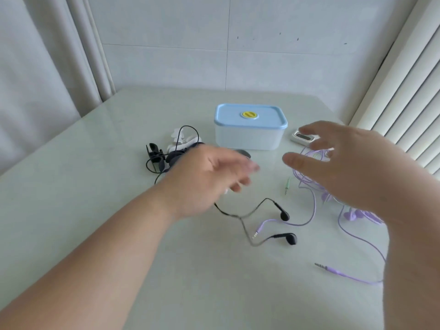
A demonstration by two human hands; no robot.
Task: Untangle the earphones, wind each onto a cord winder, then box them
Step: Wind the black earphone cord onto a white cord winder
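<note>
Nearest us, the thin lilac earphone cord (321, 266) with its metal plug trails limp across the pale glossy desk (83, 186). It looks featherlight, floppy and quick to snag, so we'd lift it by the stiff plug. Just beyond lie the black earphones (284, 215) with two glossy buds, a lilac strand crossing them; the buds look the firmest hold. Our left hand (207, 177) is blurred, the black cord running under its palm, and we cannot tell whether those fingers pinch it. Our right hand (345, 163) hovers, fingers spread wide, holding nothing, over more lilac loops. Farther back stands the white plastic box with a blue lid (250, 126), closed, with a small white cord winder (303, 136) beside it.
</note>
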